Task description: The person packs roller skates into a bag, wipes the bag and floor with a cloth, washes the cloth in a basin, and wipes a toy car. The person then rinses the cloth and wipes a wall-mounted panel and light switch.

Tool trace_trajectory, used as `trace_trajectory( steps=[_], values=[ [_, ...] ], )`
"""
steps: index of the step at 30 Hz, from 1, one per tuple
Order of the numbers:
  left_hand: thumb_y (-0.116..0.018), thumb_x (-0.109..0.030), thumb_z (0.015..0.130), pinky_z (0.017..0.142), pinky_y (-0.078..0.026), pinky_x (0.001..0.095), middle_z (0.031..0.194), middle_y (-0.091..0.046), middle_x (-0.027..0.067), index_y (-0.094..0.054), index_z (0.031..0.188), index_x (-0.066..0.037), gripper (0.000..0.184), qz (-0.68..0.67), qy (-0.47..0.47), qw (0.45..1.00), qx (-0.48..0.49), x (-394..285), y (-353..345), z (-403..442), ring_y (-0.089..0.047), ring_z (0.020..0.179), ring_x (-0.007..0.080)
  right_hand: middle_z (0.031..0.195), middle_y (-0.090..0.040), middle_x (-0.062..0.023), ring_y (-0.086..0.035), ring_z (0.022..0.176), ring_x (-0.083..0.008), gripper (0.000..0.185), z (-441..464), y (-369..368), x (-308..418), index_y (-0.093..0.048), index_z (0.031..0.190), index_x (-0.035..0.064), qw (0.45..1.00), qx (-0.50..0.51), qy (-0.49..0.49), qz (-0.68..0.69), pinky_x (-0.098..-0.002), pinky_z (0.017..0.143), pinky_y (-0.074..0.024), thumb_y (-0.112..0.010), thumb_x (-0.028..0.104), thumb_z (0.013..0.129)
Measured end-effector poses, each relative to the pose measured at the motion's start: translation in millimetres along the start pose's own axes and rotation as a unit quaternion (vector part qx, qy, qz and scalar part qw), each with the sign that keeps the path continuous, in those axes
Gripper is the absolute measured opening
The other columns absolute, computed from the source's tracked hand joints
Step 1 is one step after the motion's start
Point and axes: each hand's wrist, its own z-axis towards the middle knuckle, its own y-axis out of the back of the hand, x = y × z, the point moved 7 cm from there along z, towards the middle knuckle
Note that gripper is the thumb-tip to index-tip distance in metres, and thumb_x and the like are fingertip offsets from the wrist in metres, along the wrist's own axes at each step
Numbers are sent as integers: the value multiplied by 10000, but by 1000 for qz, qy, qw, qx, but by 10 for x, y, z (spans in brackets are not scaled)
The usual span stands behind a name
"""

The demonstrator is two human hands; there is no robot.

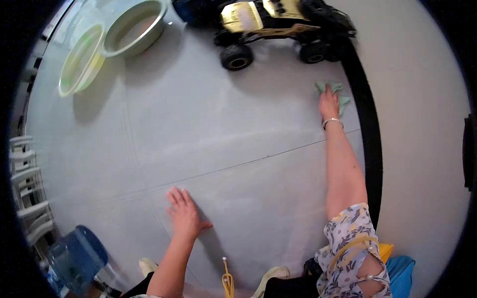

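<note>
Right hand, fingers extended, lies over a green cloth beside the floor's black border; left hand, spread, is empty. Work seems under way; how much is done cannot be told.

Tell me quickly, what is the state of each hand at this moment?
Left hand: open, fingers spread, holding nothing.
Right hand: on a green cloth, pressed near the black strip; how tightly it grips cannot be told.

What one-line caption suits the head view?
Right hand on a pale green cloth, left hand open, above smooth grey floor near a gold-and-black toy truck.
</note>
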Motion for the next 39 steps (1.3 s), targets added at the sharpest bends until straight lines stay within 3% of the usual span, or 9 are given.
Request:
trace_trajectory(
  steps=[9,14,17,19,23,26,30,34,39],
  values=[
    [-873,-459,472,949,-255,738,1504,-80,270,-151,1441,24,1301,42,-27,999,9,633,-119,-193,-61,1377,494,1393,-391,-203,-319,1329,-330,467,-2391,550,3836,-427,1364,135,929,89,316,169,-472,1097,-223,-460,194,902],
    [-835,-440,555,912,-289,746,1515,-104,235,-277,1432,-28,1119,68,-13,995,-71,750,-348,-257,-68,1372,501,1379,-415,-186,-317,1332,-319,434,-3889,792,4444,-502,1303,112,891,144,369,220,-464,1096,-225,-496,167,872],
    [-737,-385,692,947,-328,670,1457,-292,212,-428,1344,-41,800,122,-101,979,-128,1131,-271,-370,-192,1374,426,1306,-487,-213,-431,1248,-346,409,-4179,897,4636,-541,1260,97,870,205,406,191,-438,1055,-308,-493,140,856],
    [-714,-400,712,930,-398,593,1318,-463,173,-538,1213,-47,638,210,-324,897,218,1461,-12,-665,-376,1280,358,1279,-510,-224,-474,1208,-359,396,-4004,906,4497,-544,1255,103,880,230,377,176,-448,1040,-325,-471,118,865],
    [-721,-410,736,892,-456,535,1251,-507,135,-538,1181,-68,590,197,-295,916,189,3029,354,-1040,-458,1200,298,1390,-398,-226,-325,1323,-355,502,-3886,893,3673,-406,1390,151,965,111,204,123,-449,1098,-227,-432,121,890],
    [-734,-444,723,1017,-334,563,1391,-359,212,-350,1352,11,866,239,-152,926,251,4216,70,-1026,-331,1308,366,1430,-341,-223,-260,1353,-364,553,-4028,614,3682,-343,1432,177,972,110,153,137,-442,1118,-182,-446,148,889],
    [-726,-489,719,1009,-318,565,1478,-211,245,-261,1405,59,993,275,-13,951,141,5522,-112,-732,-248,1362,352,1423,-343,-234,-281,1337,-382,559,-4629,505,4729,-369,1418,167,968,106,200,105,-448,1106,-197,-467,144,868],
    [-729,-504,698,1023,-293,571,1511,-120,246,-187,1435,47,1068,207,-50,967,137,5641,-133,-559,-175,1392,375,1399,-359,-256,-335,1288,-417,601,-5363,403,5667,-417,1384,150,950,152,240,126,-478,1075,-244,-527,127,793],
    [-605,-331,812,999,-279,636,1509,-116,257,-253,1418,51,798,168,-25,983,67,5729,-391,-494,-151,1390,415,1435,-289,-266,-223,1355,-409,648,-6076,290,6211,-333,1431,143,934,214,263,114,-513,1097,-166,-531,165,814]
  ],
)
